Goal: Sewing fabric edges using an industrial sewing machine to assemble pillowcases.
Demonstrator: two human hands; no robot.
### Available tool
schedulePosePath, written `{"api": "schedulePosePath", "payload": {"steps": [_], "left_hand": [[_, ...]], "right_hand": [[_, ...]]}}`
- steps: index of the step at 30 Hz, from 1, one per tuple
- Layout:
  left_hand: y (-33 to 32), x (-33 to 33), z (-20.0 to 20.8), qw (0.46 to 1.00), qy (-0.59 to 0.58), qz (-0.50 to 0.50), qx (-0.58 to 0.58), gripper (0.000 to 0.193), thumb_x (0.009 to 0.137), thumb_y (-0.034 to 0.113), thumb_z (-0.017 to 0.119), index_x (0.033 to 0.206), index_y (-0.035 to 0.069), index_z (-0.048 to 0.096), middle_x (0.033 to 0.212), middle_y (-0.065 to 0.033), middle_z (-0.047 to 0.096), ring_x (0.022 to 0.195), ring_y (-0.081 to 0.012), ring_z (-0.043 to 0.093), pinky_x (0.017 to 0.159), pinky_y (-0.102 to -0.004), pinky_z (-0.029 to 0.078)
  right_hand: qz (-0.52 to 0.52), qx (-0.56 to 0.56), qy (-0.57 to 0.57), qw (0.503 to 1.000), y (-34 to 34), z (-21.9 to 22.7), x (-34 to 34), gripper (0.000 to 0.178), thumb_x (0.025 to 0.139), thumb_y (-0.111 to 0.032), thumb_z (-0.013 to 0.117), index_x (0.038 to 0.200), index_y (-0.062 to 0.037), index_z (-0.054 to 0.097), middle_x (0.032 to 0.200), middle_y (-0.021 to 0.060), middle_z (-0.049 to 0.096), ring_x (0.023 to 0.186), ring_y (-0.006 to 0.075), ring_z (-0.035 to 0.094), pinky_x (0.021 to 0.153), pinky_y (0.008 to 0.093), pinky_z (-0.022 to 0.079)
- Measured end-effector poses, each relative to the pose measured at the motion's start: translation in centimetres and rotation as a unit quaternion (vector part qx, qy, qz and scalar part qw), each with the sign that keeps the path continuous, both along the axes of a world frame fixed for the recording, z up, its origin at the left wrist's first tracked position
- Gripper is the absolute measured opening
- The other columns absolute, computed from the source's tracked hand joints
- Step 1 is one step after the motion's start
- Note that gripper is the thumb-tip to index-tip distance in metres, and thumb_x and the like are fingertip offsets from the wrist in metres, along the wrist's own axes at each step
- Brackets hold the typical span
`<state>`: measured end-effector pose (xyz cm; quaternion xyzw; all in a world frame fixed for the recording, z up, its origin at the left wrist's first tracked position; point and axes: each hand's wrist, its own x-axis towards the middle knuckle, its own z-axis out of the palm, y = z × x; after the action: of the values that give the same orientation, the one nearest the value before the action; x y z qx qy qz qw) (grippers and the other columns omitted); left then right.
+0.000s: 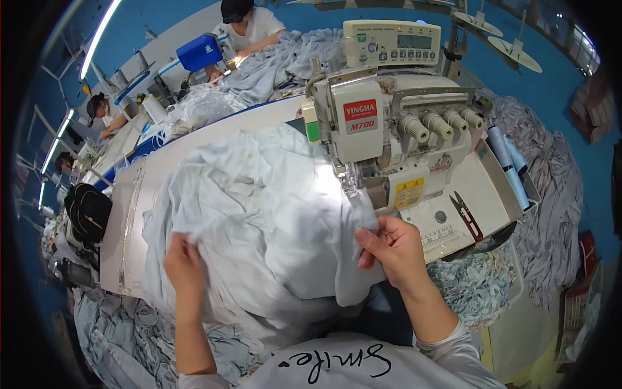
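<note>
A large piece of pale blue-grey fabric (259, 188) lies bunched over the machine table and hangs down toward my lap. My left hand (184, 262) grips its left side with curled fingers, slightly blurred. At the right, my right hand (391, 249) pinches the fabric's edge between thumb and fingers, just below the sewing head. Behind the cloth stands a white overlock sewing machine (359, 146), its lit needle area (350, 180) touching or very near the fabric's upper right edge; the exact contact is hidden.
Red-handled thread snips (468, 217) lie on the machine's right plate. Fabric scraps (473, 285) fill a bin below it. Grey cloth heaps (544, 188) stand at the right, more cloth (129, 337) at lower left. A black bag (87, 212) sits left. Co-workers (249, 29) sit beyond.
</note>
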<state>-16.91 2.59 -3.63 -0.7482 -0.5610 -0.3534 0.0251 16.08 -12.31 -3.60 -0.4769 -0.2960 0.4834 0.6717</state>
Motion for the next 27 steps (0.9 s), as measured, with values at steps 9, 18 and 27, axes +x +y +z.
{"api": "schedulePosePath", "payload": {"steps": [9, 18, 27], "left_hand": [[15.6, 2.1, 14.1, 0.912, -0.374, -0.153, 0.069, 0.013, 0.091, 0.016, 0.057, 0.084, 0.006, 0.052, 0.076, 0.0028, 0.050, 0.065, -0.0056, 0.045, 0.060, -0.0204, 0.039], [6.4, 2.2, 2.6, 0.899, -0.193, -0.250, -0.303, 0.033, 0.083, 0.015, 0.065, 0.113, 0.001, 0.062, 0.112, -0.0026, 0.058, 0.110, -0.0150, 0.051, 0.094, -0.0274, 0.041], [5.5, 1.2, 0.7, 0.978, -0.126, -0.105, 0.131, 0.018, 0.074, -0.006, 0.057, 0.088, 0.002, 0.065, 0.085, -0.0093, 0.057, 0.083, -0.0231, 0.057, 0.070, -0.0286, 0.045]], "right_hand": [[-0.008, -0.016, 0.004, 1.000, -0.1, 0.0, 0.2, 0.019, 0.085, -0.013, 0.069, 0.090, 0.0021, 0.061, 0.067, 0.0039, 0.062, 0.049, 0.0101, 0.059, 0.045, 0.0215, 0.047], [-0.036, -0.020, 0.013, 0.999, 0.1, -0.2, 0.4, 0.018, 0.084, -0.014, 0.070, 0.085, 0.0001, 0.059, 0.066, 0.0039, 0.061, 0.050, 0.0108, 0.059, 0.045, 0.0213, 0.047], [-0.007, -0.010, 0.007, 1.000, 0.2, 0.0, -0.1, 0.017, 0.084, -0.013, 0.070, 0.087, 0.0009, 0.061, 0.069, 0.0041, 0.061, 0.050, 0.0098, 0.059, 0.046, 0.0211, 0.048]]}}
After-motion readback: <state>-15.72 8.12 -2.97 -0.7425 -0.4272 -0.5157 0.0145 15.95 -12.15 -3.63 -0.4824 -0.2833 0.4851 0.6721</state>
